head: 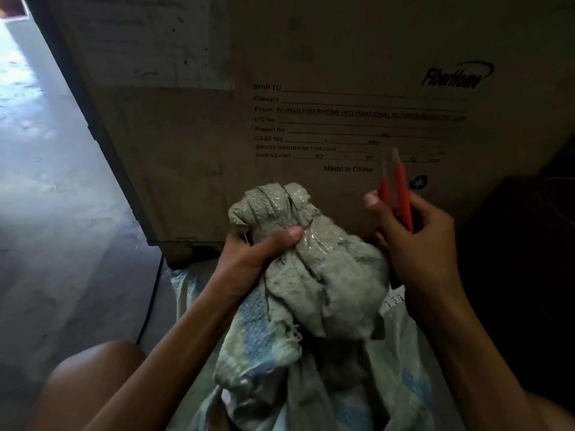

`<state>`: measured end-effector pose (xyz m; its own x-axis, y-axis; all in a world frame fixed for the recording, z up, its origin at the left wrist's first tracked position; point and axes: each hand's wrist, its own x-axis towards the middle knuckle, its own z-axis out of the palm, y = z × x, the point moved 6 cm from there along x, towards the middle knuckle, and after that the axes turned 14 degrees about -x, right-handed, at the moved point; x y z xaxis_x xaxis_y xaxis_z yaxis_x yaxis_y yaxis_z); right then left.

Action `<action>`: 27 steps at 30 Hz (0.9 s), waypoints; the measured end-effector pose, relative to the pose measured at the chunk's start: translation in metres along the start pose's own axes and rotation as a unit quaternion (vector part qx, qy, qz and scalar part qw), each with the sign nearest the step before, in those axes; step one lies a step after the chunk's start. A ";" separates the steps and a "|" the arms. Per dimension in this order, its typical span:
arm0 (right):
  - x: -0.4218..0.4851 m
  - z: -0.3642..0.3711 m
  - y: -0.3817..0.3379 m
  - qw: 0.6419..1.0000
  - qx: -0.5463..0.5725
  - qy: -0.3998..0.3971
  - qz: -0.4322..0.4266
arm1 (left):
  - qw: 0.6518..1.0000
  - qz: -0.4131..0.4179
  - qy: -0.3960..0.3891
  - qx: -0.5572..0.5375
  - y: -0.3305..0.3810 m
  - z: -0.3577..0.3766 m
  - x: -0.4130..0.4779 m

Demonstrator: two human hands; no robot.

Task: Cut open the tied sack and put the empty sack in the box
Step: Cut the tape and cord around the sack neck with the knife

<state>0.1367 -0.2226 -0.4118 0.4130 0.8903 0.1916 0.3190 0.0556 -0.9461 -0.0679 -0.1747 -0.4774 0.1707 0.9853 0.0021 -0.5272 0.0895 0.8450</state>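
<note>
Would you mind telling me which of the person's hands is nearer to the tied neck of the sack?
Left. The left hand grips the sack just below its tied neck. The right hand is off to the side, apart from it, holding the red-handled cutter.

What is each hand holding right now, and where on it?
Left hand grips the sack at its bunched, tied neck. Right hand holds red-handled scissors by the handles' lower part.
</note>
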 end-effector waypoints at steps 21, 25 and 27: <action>-0.007 0.037 0.026 0.990 -0.103 -0.092 0.002 | 0.996 -0.082 -0.008 0.043 0.010 -0.020 0.010; -0.004 0.031 0.016 0.989 -0.134 -0.065 -0.025 | 0.994 -0.058 0.017 0.095 0.010 -0.022 0.012; -0.004 0.024 0.005 0.990 -0.127 -0.047 -0.037 | 0.991 -0.048 0.028 0.120 0.012 -0.022 0.013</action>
<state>0.1163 -0.2151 -0.4238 0.3040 0.9267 0.2211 0.5546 0.0165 -0.8319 -0.0904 -0.1577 -0.4794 0.1607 0.9810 -0.1084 -0.2969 0.1528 0.9426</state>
